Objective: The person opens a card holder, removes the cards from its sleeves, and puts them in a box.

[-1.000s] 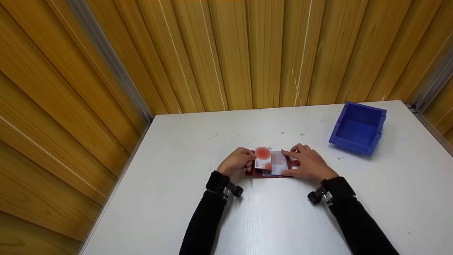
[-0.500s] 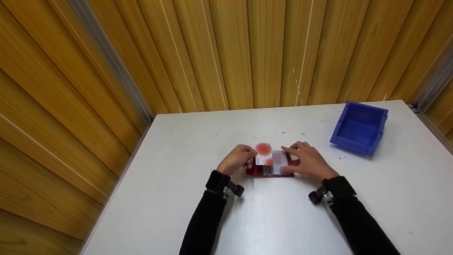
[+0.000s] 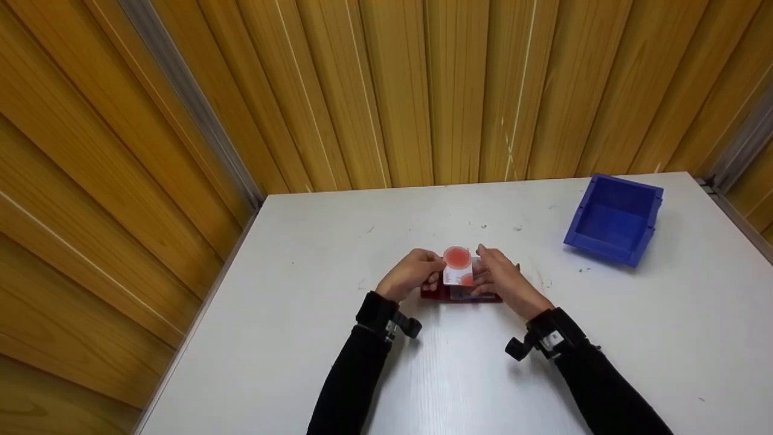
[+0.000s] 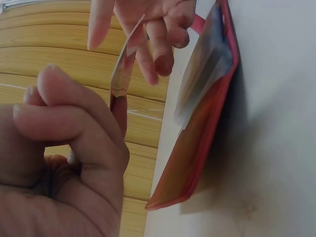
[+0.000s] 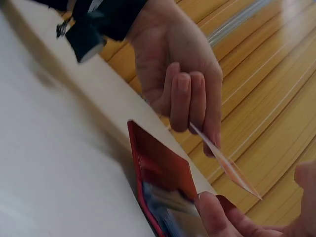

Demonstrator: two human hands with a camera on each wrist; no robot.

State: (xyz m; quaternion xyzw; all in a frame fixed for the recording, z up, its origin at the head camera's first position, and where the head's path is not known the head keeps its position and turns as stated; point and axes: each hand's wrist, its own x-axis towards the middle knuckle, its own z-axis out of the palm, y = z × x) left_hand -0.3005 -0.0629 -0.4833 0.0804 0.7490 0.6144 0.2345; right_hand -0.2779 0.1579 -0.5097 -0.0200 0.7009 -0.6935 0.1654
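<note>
On my head feed, the person's left hand (image 3: 413, 275) pinches a card (image 3: 457, 266), white with red circles, by its left edge between thumb and curled fingers. The card is over an unfolded red wallet (image 3: 433, 294) that lies on the white table (image 3: 290, 338). I see the right hand (image 3: 507, 283) just beside the card's right edge with its fingers extended, partly covering the wallet. A blue bin (image 3: 615, 222) sits well apart from both hands, near the far right corner, and yellow wooden panels (image 3: 392, 90) stand behind the table. Black sleeves (image 3: 356, 377) cover both forearms.

On my left wrist feed, the left hand's fingers are bent in close to the lens, and the card shows nearly edge-on, tilted and apart from the wallet. The wallet's clear plastic pocket (image 4: 205, 64) stands up from its red cover. Beyond the card I see the right hand's fingers, loosely bent and spread.

On my right wrist feed, the left hand grips one end of the slanting card, while the other end points between the right hand's thumb and fingers; I cannot tell whether they touch it
</note>
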